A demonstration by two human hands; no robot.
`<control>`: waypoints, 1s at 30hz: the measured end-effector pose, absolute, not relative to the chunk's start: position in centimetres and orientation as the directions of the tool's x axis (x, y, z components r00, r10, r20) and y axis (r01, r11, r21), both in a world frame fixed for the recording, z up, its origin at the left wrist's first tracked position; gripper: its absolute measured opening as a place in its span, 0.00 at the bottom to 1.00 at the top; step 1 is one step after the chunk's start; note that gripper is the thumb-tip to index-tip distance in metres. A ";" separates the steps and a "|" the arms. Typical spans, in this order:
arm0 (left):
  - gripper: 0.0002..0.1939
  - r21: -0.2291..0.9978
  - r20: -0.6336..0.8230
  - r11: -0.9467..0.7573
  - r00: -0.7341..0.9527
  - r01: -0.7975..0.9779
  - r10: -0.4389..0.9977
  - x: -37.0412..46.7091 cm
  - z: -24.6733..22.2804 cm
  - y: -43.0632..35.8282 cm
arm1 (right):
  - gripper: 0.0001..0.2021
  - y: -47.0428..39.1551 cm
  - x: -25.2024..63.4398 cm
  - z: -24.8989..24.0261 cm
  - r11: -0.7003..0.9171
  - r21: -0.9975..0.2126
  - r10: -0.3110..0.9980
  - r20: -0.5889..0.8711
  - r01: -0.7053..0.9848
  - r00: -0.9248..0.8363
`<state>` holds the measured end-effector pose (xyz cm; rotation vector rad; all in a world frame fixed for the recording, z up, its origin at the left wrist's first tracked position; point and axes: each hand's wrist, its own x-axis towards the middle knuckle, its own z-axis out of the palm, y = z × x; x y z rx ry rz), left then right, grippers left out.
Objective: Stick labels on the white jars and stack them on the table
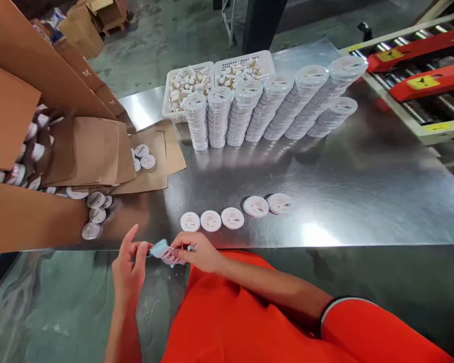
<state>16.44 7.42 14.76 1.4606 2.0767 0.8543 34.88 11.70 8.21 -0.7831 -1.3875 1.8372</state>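
Note:
Just off the table's front edge, a small pink and light-blue strip of what look like stickers spans the gap between my hands. My right hand pinches its right end between thumb and fingers. At the strip's left end, my left hand has thumb and fingertips together on its edge, index finger raised; the exact grip is small and partly hidden. On the table beyond lies a row of round flat white tubs with printed labels, among them one tub above my right hand and a short stack at the right end.
Tall stacks of clear-lidded tubs stand along the back, before two white baskets of small white-and-tan pieces. A large open carton with tubs and cardboard sheets fills the left. A roller conveyor runs at far right.

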 end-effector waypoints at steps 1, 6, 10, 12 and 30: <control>0.26 0.736 -0.068 0.287 -0.355 0.613 0.932 16.7 14.3 7.2 | 0.13 11.5 34.8 8.1 -0.158 -0.974 0.836 -0.044 -0.163 -0.547; 0.29 0.793 0.071 0.229 -0.460 0.564 0.885 19.3 12.6 5.7 | 0.12 10.8 34.4 7.8 -0.093 -0.990 0.917 -0.044 -0.105 -0.397; 0.25 0.689 0.314 0.137 -0.463 0.712 0.829 20.7 12.4 5.1 | 0.13 10.9 34.6 8.3 -0.130 -0.985 0.917 -0.077 -0.111 -0.391; 0.24 0.772 0.126 0.193 -0.442 0.606 0.888 20.9 12.6 5.1 | 0.14 10.9 34.8 8.4 -0.121 -0.984 0.912 -0.058 -0.130 -0.406; 0.10 0.840 -0.032 0.196 -0.313 0.506 0.949 21.1 11.4 5.9 | 0.06 10.8 36.8 8.1 0.018 -0.999 0.910 0.035 -0.044 -0.413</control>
